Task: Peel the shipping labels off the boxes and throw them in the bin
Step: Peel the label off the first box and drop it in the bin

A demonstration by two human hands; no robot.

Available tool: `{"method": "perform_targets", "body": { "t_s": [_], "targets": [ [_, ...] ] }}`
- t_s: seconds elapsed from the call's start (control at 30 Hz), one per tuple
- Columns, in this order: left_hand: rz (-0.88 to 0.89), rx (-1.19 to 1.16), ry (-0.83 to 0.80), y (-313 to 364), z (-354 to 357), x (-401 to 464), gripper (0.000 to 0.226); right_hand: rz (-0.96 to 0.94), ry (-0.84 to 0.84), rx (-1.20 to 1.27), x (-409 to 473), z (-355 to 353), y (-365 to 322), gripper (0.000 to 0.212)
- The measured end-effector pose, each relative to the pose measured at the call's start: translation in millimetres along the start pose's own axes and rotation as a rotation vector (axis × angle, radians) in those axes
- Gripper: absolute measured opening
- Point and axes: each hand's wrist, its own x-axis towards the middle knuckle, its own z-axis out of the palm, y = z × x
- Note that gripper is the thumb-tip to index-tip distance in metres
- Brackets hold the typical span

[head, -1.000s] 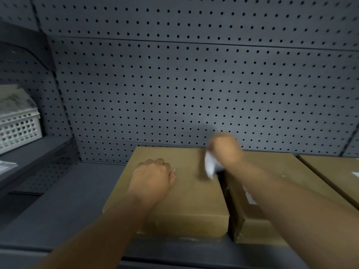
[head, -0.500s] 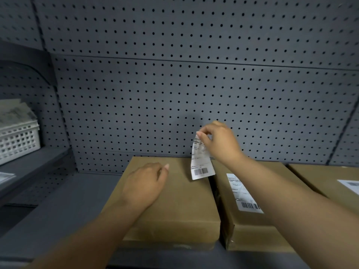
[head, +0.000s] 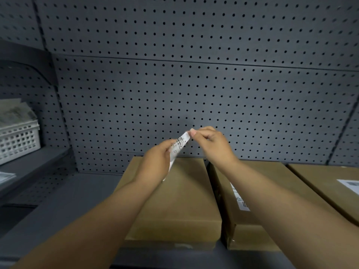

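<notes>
Both hands hold one peeled white shipping label (head: 179, 145) in the air above the left cardboard box (head: 180, 202), whose top is bare. My right hand (head: 210, 141) pinches the label's upper end. My left hand (head: 157, 162) grips its lower part, which is partly hidden behind the fingers. The middle box (head: 258, 191) carries a white label (head: 240, 199), mostly covered by my right forearm. A third box (head: 330, 183) at the right edge has a label (head: 349, 184) on top. No bin is in view.
The boxes sit side by side on a dark grey shelf (head: 77, 200) backed by grey pegboard (head: 184, 94). At the left, a higher shelf holds a white plastic basket (head: 17, 140) with papers in it.
The right hand pulled the label off the left box and raised it. The left hand rose from the box top and took hold of the label's lower part.
</notes>
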Motion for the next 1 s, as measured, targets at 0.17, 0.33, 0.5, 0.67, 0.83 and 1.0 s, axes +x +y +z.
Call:
{"method": "perform_targets", "body": {
  "t_s": [0.17, 0.33, 0.5, 0.67, 0.83, 1.0],
  "targets": [
    [0.071, 0.371, 0.121, -10, -17, 6, 0.031, 0.317, 0.009, 0.014, -1, 15, 24, 0.028],
    [0.132, 0.608, 0.133, -23, -21, 5, 0.04, 0.226, -0.287, -0.682, -12, 41, 51, 0.021],
    [0.145, 0.724, 0.153, -34, -24, 9, 0.043, -0.104, -0.47, -0.585, -27, 54, 36, 0.017],
    [0.145, 0.747, 0.133, -41, -31, 6, 0.031, 0.039, -0.387, -0.733, -9, 26, 65, 0.021],
    [0.166, 0.759, 0.094, -41, -30, 5, 0.022, -0.008, -0.289, -0.739, -4, 55, 62, 0.023],
    [0.233, 0.825, 0.068, -45, -32, 6, 0.024, -0.179, -0.509, -0.608, -17, 47, 48, 0.016]
  ]
}}
